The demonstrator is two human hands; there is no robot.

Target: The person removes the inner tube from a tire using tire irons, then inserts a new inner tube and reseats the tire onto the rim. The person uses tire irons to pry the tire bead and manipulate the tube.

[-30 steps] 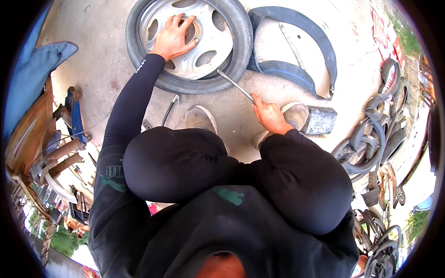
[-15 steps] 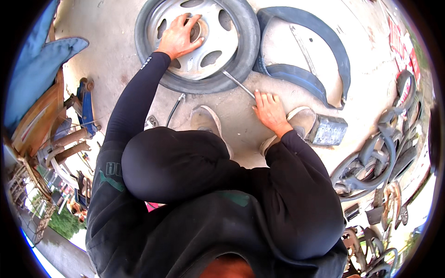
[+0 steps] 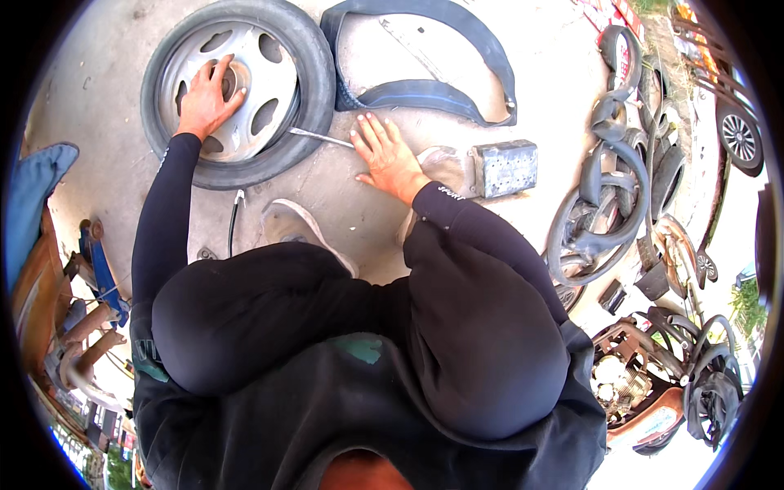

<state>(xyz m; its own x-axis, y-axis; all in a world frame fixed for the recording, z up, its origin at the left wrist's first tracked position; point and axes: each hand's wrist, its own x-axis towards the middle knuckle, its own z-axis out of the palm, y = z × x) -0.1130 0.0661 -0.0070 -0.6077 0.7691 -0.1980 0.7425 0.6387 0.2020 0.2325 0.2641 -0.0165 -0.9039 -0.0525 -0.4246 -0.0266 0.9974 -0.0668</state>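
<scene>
A tyre [image 3: 300,51] on a silver steel wheel [image 3: 275,80] lies on the concrete. My left hand [image 3: 208,102] rests on the wheel's centre, fingers open and spread. A metal lever [image 3: 322,137] has its tip at the gap between rim and tyre, on the side nearest my right hand. My right hand [image 3: 385,159] is open, fingers stretched out over the lever's outer end; whether it touches the lever I cannot tell. Right of the tyre lies a flat dark rubber band [image 3: 412,94] in a loop. A short black hose [image 3: 233,220] lies just below the tyre.
My shoes [image 3: 302,224] are beneath my bent knees. A metal block [image 3: 505,171] sits by the right shoe. Tubes and tyres [image 3: 604,208] pile up at right, with a parked car's wheel [image 3: 739,135] beyond and an engine [image 3: 616,380] lower down. Metal frames [image 3: 90,327] stand at left.
My right hand was gripping the lever; its fingers have since straightened and spread. My left hand has stayed on the wheel. The view has shifted, putting the wheel farther left in the picture.
</scene>
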